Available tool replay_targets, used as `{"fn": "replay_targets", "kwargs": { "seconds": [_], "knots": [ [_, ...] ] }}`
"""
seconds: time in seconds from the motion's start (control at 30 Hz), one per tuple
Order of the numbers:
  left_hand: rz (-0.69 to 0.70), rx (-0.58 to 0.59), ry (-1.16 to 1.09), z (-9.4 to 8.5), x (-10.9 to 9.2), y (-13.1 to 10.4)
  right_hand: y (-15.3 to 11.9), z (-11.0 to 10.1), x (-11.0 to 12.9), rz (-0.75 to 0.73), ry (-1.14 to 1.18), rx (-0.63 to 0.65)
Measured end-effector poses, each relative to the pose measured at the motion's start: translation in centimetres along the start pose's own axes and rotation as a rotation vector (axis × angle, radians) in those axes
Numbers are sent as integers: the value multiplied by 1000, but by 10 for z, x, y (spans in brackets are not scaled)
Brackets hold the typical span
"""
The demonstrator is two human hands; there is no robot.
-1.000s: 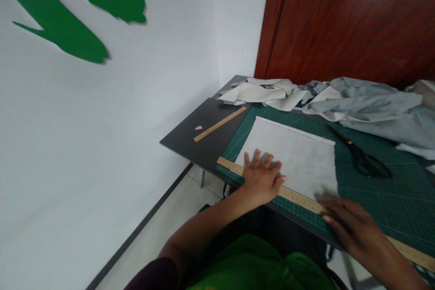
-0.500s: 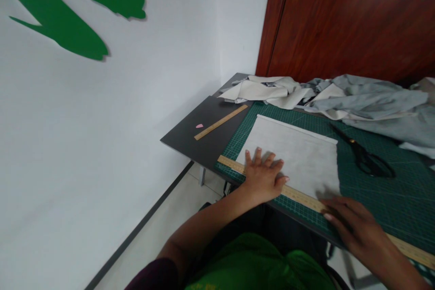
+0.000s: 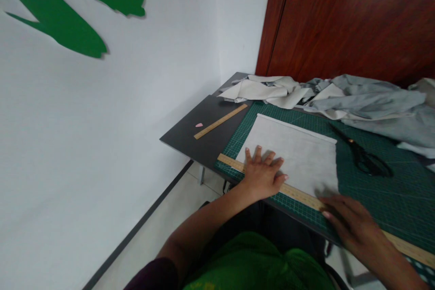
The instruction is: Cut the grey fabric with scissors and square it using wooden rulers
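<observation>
A white piece of fabric [image 3: 302,154] lies flat on the green cutting mat [image 3: 367,199], with a narrow folded strip along its far edge. Across its near edge runs a long wooden ruler [image 3: 299,195]. My left hand [image 3: 261,174] rests flat with fingers spread, pressing on the fabric and over the ruler. Further right, my right hand [image 3: 356,222] has its thumb on the ruler's near side and its fingers on the far side, gripping it close to the fabric's near right corner. The palm hides part of the ruler there.
Black scissors [image 3: 369,158] lie on the mat right of the fabric. A shorter wooden ruler [image 3: 220,122] and a small pink piece [image 3: 199,125] are on the dark table [image 3: 183,136]. Crumpled cloth [image 3: 374,97] is heaped along the back, before a reddish wooden panel [image 3: 353,18].
Almost nothing differs. The view has shifted very slightly; both hands stay at the same places on the ruler and fabric.
</observation>
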State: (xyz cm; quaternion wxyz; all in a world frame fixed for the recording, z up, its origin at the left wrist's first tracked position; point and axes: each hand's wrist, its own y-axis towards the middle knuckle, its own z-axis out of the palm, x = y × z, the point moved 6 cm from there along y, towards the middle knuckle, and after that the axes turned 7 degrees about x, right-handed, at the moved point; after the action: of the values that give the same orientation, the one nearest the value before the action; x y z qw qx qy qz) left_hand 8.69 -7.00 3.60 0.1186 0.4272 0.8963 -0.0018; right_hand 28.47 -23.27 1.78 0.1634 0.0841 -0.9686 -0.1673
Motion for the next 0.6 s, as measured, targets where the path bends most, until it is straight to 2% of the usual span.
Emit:
{"fn": "replay_targets", "kwargs": {
  "seconds": [0.43, 0.6],
  "knots": [
    [-41, 64, -50, -3, -1, 1, 0, -1, 0, -22, -11, -1],
    [-41, 54, -28, -2, 0, 0, -3, 3, -3, 11, 2, 12]
  ]
}}
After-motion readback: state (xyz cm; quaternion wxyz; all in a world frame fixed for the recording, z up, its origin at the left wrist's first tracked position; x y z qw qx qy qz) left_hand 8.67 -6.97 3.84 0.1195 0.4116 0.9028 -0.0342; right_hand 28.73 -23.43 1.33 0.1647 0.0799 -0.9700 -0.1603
